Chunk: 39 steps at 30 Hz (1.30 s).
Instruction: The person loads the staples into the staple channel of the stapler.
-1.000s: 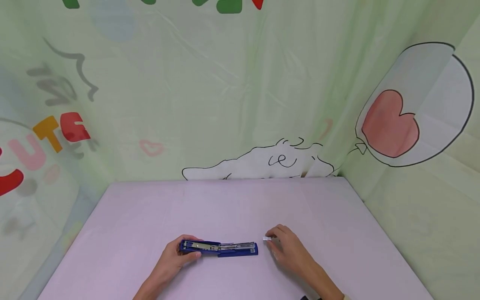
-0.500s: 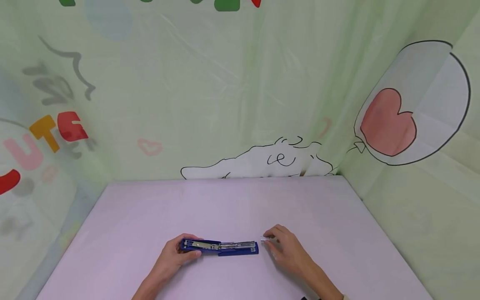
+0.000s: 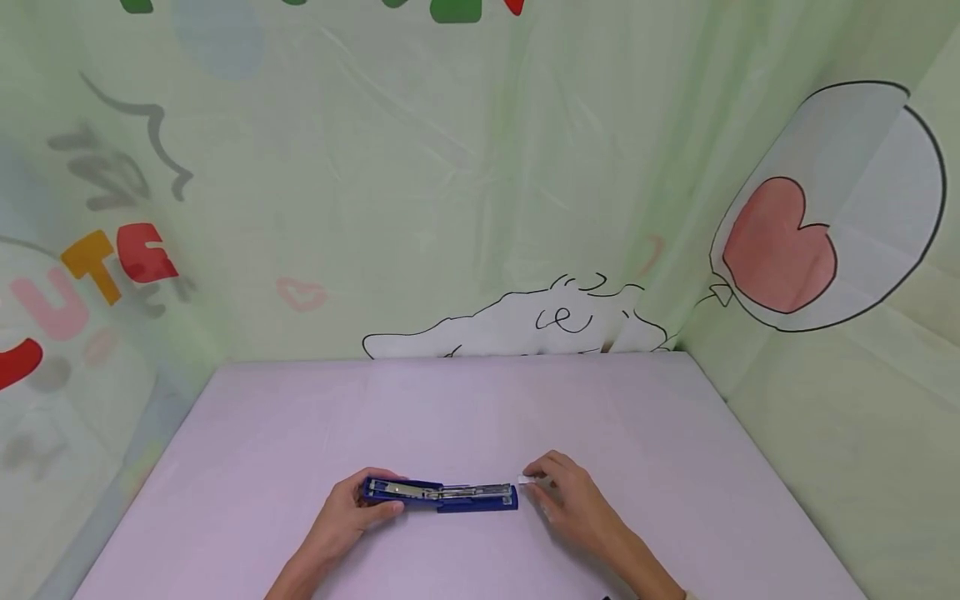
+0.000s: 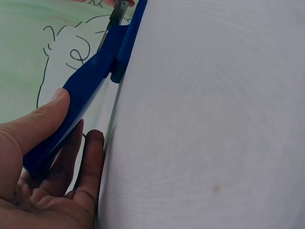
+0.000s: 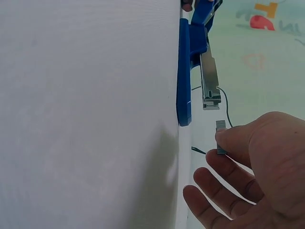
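A blue stapler [image 3: 477, 503] lies folded wide open on the table, its metal magazine [image 5: 209, 78] bared. My left hand [image 3: 351, 508] grips the raised top cover at the stapler's left end, thumb on the near side and fingers on the far side; the left wrist view shows the blue cover [image 4: 88, 78] between them. My right hand [image 3: 570, 496] pinches a small strip of staples [image 5: 220, 125] between thumb and forefinger. The strip sits just off the magazine's front end, with a narrow gap between. The other right fingers are loosely bent below.
The stapler rests on a pale lilac table [image 3: 450, 417]. Behind and at both sides hangs a light green printed curtain [image 3: 375, 208] with drawings and letters. A small dark object [image 3: 607, 597] shows at the bottom edge near the right forearm.
My right hand has moved slightly left, bringing the strip of staples closer to the stapler's right end. The left hand and the stapler have stayed nearly still.
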### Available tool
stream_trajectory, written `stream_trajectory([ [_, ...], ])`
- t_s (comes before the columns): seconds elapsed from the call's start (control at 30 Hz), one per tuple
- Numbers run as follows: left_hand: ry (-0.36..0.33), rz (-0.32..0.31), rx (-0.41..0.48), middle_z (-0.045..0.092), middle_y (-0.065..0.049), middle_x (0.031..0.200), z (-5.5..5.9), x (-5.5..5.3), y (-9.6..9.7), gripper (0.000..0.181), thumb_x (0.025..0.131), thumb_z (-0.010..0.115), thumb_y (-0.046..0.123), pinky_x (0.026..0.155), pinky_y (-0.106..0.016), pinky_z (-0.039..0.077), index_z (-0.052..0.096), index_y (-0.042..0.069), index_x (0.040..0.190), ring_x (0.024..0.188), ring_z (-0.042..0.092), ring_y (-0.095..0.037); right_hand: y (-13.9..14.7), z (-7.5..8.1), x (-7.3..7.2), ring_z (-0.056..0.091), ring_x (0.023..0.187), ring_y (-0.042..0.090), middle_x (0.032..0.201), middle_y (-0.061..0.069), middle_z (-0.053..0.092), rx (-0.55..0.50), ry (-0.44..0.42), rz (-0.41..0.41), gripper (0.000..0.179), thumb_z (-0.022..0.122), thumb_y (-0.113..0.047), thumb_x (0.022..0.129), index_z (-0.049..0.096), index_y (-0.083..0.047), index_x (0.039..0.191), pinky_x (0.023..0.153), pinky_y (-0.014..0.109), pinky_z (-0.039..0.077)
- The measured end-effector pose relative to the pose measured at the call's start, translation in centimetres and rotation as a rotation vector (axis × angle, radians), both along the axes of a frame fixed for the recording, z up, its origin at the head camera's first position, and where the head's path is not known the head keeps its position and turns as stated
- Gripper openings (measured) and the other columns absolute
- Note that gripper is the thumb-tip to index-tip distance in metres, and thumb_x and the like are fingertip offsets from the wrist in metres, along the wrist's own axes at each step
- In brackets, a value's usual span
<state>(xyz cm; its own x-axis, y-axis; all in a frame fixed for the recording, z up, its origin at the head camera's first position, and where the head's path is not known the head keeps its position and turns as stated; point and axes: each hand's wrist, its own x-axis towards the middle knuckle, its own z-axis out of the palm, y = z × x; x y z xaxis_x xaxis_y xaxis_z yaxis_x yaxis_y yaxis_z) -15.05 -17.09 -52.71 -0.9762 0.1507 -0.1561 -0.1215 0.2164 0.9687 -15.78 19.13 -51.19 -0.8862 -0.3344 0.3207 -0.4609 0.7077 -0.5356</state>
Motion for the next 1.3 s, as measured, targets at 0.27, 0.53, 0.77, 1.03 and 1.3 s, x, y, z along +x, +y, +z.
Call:
stream_trajectory([
  [0.27,-0.002,0.007,0.004,0.075,-0.014,0.127,-0.11,0.0,0.06,0.051,0.085,0.09,0.02,0.088,-0.016,0.052,0.069,0.004,0.129,0.103,0.068,-0.008,-0.23,0.17,0.12,0.069,0.099,0.01,0.106,-0.005,0.071,-0.011,-0.022,0.013,0.017,0.077,-0.004,0.094,0.074,-0.013,0.109,0.085,0.028,0.06],
  [0.53,-0.008,0.022,0.001,0.076,-0.013,0.125,-0.11,0.08,0.22,0.05,0.084,0.09,0.018,0.087,-0.017,0.051,0.07,0.005,0.127,0.102,0.067,-0.009,-0.47,0.33,0.21,0.069,0.1,0.009,0.107,-0.006,0.071,-0.015,-0.047,0.027,0.018,0.076,-0.004,0.095,0.073,-0.013,0.11,0.085,0.026,0.06],
  [0.77,-0.01,0.025,0.016,0.076,-0.014,0.125,-0.15,0.04,0.24,0.05,0.084,0.091,0.017,0.087,-0.017,0.052,0.07,0.004,0.127,0.101,0.067,-0.008,-0.6,0.34,0.15,0.069,0.099,0.007,0.107,-0.007,0.071,-0.026,-0.046,0.035,0.019,0.076,-0.003,0.094,0.073,-0.014,0.11,0.085,0.027,0.06],
  [1.03,-0.005,0.026,0.023,0.076,-0.015,0.124,-0.15,0.01,0.28,0.049,0.084,0.09,0.014,0.086,-0.017,0.052,0.07,0.002,0.126,0.099,0.067,-0.007,-0.73,0.15,0.03,0.068,0.097,0.008,0.106,-0.003,0.072,-0.045,-0.015,0.065,0.017,0.076,-0.003,0.094,0.073,-0.011,0.11,0.084,0.027,0.06],
  [1.3,-0.01,0.025,0.028,0.076,-0.014,0.124,-0.14,0.03,0.25,0.049,0.084,0.09,0.014,0.086,-0.017,0.053,0.069,0.002,0.127,0.1,0.067,-0.007,-0.98,0.15,0.08,0.067,0.098,0.006,0.107,-0.002,0.072,-0.056,-0.035,0.068,0.016,0.075,-0.003,0.096,0.073,-0.01,0.11,0.085,0.027,0.06],
])
